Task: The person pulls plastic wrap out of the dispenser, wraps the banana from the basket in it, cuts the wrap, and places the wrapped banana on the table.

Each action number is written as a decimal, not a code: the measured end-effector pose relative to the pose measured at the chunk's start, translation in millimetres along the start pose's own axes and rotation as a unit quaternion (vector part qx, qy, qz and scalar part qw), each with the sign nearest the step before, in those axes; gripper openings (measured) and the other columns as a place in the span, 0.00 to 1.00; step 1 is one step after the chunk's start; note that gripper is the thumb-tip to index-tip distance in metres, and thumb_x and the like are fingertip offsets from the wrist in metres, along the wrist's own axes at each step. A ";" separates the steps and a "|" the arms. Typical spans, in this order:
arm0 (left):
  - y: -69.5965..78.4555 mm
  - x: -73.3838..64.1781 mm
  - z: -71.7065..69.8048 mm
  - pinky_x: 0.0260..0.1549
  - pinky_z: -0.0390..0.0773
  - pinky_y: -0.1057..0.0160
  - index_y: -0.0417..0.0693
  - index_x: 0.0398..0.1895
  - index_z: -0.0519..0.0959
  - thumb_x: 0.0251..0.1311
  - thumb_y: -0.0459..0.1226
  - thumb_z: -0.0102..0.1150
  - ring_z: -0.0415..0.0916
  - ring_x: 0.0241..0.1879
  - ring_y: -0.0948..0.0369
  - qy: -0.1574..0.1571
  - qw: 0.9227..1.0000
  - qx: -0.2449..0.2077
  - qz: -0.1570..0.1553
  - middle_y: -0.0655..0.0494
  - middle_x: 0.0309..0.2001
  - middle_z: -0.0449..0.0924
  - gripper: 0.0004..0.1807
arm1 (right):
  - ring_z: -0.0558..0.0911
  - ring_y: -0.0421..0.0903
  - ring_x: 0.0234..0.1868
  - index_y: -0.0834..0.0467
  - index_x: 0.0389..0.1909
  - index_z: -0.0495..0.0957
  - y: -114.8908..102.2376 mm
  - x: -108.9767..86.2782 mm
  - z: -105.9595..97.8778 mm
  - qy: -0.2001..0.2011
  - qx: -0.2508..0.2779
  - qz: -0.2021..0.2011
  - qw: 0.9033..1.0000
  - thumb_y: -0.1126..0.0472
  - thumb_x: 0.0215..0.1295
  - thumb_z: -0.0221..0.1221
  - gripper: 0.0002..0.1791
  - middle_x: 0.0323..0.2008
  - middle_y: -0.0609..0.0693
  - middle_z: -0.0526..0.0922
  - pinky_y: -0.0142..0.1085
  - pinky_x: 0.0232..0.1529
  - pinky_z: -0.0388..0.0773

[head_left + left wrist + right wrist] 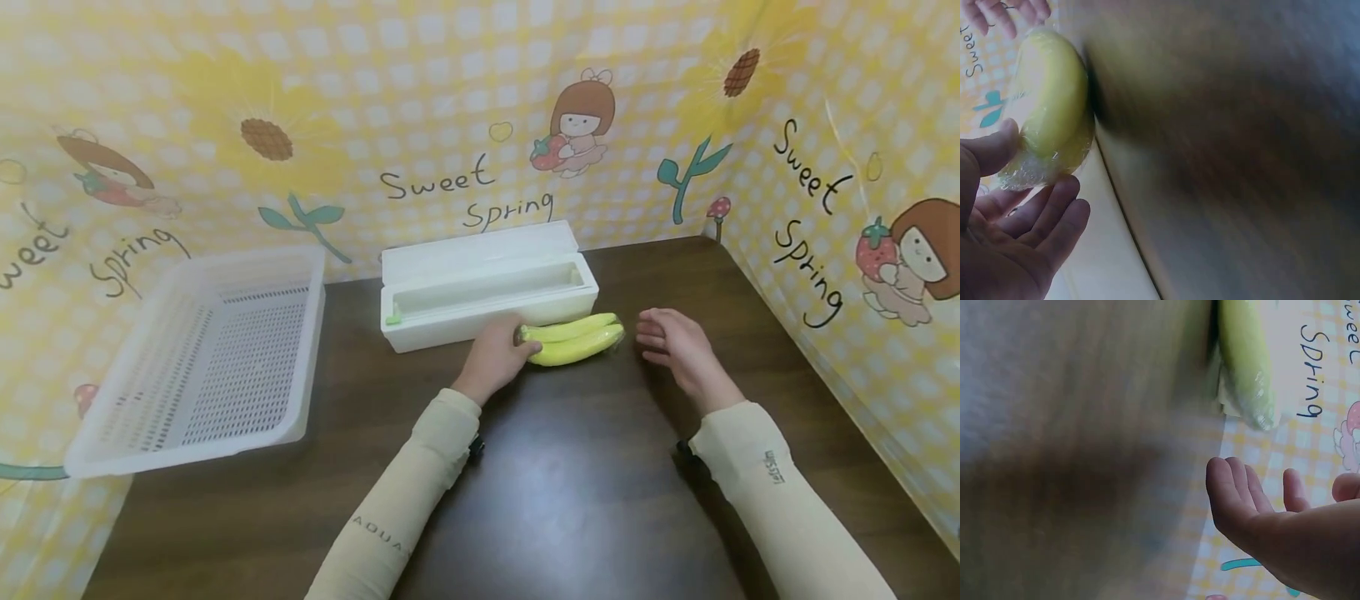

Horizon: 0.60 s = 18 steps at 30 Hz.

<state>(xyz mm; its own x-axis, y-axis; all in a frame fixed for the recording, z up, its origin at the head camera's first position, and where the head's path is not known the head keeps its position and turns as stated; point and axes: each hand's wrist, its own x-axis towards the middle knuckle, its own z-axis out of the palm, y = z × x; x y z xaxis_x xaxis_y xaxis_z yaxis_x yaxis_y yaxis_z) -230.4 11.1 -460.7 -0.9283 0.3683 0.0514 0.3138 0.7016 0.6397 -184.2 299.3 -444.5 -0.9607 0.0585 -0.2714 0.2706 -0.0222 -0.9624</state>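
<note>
Two bananas in clear plastic wrap [573,340] lie in front of a long white box [495,321], with one end pinched between the thumb and fingers of my left hand [495,354]. The left wrist view shows the thumb on one side of the crinkled wrap [1032,172] and the fingertips at its other side. To the right of the bananas, my right hand [678,350] is held with loosely bent fingers, apart from them and holding nothing. The right wrist view has the far tip of a banana [1250,375] beyond those fingers.
The white box's lid [480,252] stands raised at the back, and a small green piece [393,319] sits at the box's left end. At the left is a white perforated basket [315,333]. A patterned yellow curtain [427,100] rises behind the dark wooden table [570,500].
</note>
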 end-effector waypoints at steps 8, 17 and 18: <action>2.5 -4.7 -2.1 0.42 0.76 0.57 0.51 0.58 0.78 0.65 0.49 0.67 0.74 0.41 0.61 0.011 1.000 0.017 -0.010 0.59 0.46 0.79 0.22 | 0.68 0.62 0.67 0.66 0.64 0.67 -11.5 7.0 12.5 0.006 -0.059 -0.024 0.998 0.51 0.82 0.40 0.24 0.67 0.71 0.64 0.51 0.64 0.69; -3.1 -15.9 -12.4 0.64 0.68 0.51 0.47 0.73 0.68 0.69 0.53 0.60 0.67 0.68 0.52 0.003 1.000 0.024 -0.001 0.50 0.68 0.71 0.35 | 0.65 0.66 0.69 0.64 0.69 0.66 -11.6 0.0 17.6 0.035 -0.296 -0.133 0.945 0.44 0.79 0.46 0.32 0.68 0.67 0.66 0.63 0.64 0.62; -4.6 -17.2 -15.9 0.65 0.67 0.51 0.46 0.73 0.67 0.70 0.53 0.59 0.66 0.69 0.51 0.012 0.999 0.034 0.012 0.49 0.69 0.71 0.35 | 0.61 0.67 0.70 0.63 0.71 0.65 -11.3 -0.8 18.5 0.030 -0.329 -0.149 0.932 0.42 0.78 0.47 0.33 0.71 0.67 0.63 0.65 0.65 0.59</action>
<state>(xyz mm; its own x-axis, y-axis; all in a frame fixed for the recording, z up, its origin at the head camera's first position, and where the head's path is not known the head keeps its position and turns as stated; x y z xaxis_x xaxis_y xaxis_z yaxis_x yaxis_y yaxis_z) -219.1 -8.2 -452.3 -0.9245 0.3715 0.0852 0.3484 0.7329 0.5844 -187.7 281.0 -433.3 -0.9994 0.0212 0.0278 -0.0087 0.6194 -0.7850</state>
